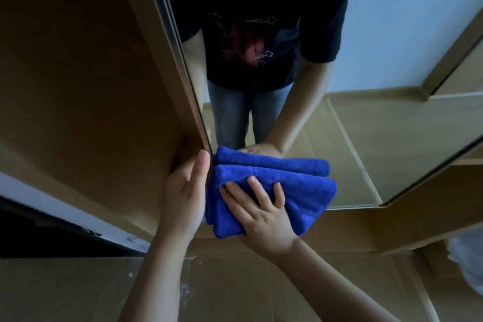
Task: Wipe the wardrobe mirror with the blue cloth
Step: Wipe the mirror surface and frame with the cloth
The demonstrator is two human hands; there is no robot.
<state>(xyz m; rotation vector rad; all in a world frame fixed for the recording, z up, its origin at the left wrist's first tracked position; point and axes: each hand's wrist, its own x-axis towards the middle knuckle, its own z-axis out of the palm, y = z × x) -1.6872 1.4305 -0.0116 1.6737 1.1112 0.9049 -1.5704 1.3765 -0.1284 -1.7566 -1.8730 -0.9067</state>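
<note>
Pressed flat by the right hand (264,214), fingers (257,191) spread wide across the folded blue cloth (295,191), palm down on it rather than closed around it, pinning it against the low corner of the wardrobe mirror (366,125). Folded in thick layers, bunched under the palm, with the lower edge hanging past the bottom of the glass. Just left of that grip, the left hand (187,193), wrapped around the vertical edge of the mirrored door (86,86), thumb (202,165) lying upright along the metal frame strip (180,60) and touching the cloth's left side, remaining fingers hidden behind the brown panel. Immediately above the cloth, its blue reflection (261,161) meeting it at the glass, with a mirrored hand partly visible over it. Below both forearms, a pale wood-toned floor (78,290). Farther up in the glass, seen only as reflection: grey jeans (235,115), a dark printed T-shirt (261,34), a bare arm reaching down to the cloth. Beyond that, right of the grip, a reflected pale blue wall (405,21) and light wooden flooring.
</note>
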